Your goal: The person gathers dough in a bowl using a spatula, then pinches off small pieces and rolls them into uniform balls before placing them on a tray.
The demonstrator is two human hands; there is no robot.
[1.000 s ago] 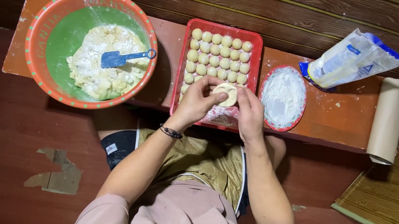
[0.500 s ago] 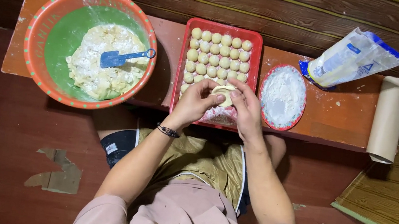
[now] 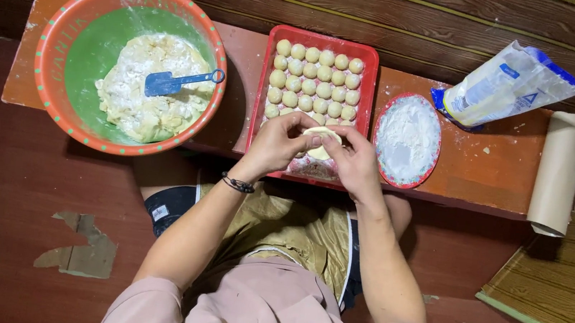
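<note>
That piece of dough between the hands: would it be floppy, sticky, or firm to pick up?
The dough piece probably feels soft and pliable, since both hands cup it into shape. Likely light, being small like the balls in the red tray. Flour nearby suggests stickiness.

Even, warm overhead lighting; sharp focus throughout. Soft shadow under the table [image 3: 488, 170] edge toward 6 o'clock; mild glare on the flour bag [image 3: 509, 86] at 2 o'clock.
</note>
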